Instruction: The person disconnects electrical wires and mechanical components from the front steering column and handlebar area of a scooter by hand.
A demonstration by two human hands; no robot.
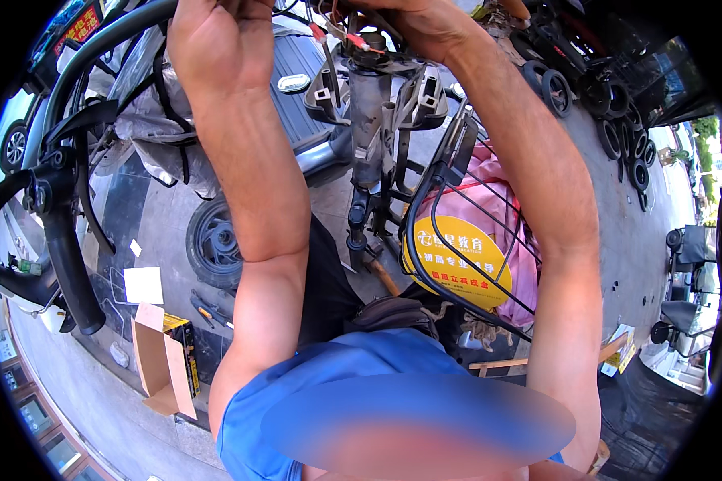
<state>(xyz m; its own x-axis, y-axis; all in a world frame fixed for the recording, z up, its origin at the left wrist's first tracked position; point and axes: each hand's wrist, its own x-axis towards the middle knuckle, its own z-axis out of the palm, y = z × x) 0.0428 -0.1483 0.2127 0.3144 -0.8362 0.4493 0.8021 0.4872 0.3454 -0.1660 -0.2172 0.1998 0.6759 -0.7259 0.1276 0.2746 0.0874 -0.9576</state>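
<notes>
My left hand [221,44] reaches up to the top edge beside a bundle of wires with red connectors [356,42]; its fingertips are cut off. My right hand [429,28] is at the top just right of these wires, its fingers mostly out of view, so I cannot make out what either hand holds. Between my forearms stands a vehicle's dark steering column [369,112] with brackets on both sides. A black wire basket [415,208] beside it holds pink cloth [517,280] and a round yellow card [457,280]. A black handlebar grip [76,280] hangs at the left.
A loose wheel [208,240], tools [204,313], an open cardboard box [159,361] and a white square [143,285] lie on the ground at left. Several tires [610,140] are piled at upper right. Parked carts [690,256] stand at far right, a car [16,144] at far left.
</notes>
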